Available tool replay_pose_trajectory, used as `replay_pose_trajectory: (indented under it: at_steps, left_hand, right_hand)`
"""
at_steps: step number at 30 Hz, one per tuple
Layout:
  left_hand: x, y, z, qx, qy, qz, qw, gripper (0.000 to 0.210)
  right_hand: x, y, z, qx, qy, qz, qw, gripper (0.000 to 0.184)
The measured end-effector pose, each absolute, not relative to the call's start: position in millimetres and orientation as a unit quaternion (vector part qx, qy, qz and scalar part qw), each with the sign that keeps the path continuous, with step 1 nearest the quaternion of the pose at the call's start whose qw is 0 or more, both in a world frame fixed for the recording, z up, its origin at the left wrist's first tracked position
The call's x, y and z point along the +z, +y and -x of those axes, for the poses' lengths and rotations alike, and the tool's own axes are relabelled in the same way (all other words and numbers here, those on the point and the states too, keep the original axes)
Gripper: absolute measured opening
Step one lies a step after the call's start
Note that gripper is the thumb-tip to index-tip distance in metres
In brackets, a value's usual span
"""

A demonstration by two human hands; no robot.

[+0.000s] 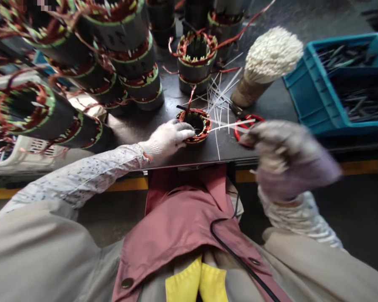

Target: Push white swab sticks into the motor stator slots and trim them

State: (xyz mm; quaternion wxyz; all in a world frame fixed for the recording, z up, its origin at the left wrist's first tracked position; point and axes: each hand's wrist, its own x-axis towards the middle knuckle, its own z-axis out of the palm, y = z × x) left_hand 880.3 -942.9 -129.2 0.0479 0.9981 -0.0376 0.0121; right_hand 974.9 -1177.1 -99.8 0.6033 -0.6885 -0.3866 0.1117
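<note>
My left hand (173,136), in a white glove, grips the near left side of a short motor stator (193,136) with copper windings. The stator stands upright on the dark table, and a twisted red lead rises from its back. My right hand (290,155), in a stained glove and blurred by motion, is to the right of it at the table edge. Its fingers are pinched on a thin white strip (228,125) that stretches toward the stator's right rim. Red-handled scissors (250,119) lie just behind those fingertips, partly hidden. Loose white strips (219,98) lie scattered behind the stator.
Another wound stator (197,69) stands farther back. Stacked stators (135,54) fill the left, some leaning over a pale crate (31,147). A thick bundle of white strips (272,54) stands at right, beside a blue bin (318,92) of dark pieces.
</note>
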Motion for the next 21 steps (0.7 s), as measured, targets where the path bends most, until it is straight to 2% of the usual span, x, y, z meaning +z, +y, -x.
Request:
replay_pose_trajectory:
  at_steps: [4,9,15,21]
  left_hand:
    - [-133.5,-963.4,-887.7,0.063,0.013,-0.997,0.047,0.036]
    - [-134.3,-965.4,-893.8,0.086,-0.025,-0.996,0.03,0.032]
    - [-136.5,-960.1,-897.1,0.071,-0.009,-0.995,0.071,0.031]
    - [-138.1,-961.9,-896.1,0.088,-0.01,-0.992,0.088,0.029]
  right_hand:
    - [-161.2,-1200.5,-932.3,0.065,-0.403,0.653,0.638,0.007]
    - [-193.2,-1213.6,-917.3,0.06,-0.463,0.624,0.627,0.028]
    - [-188.1,-1211.8,-915.2,0.079,-0.447,0.64,0.62,0.021]
    - [-194.0,-1204.9,-915.5,0.078,-0.431,0.649,0.622,0.023]
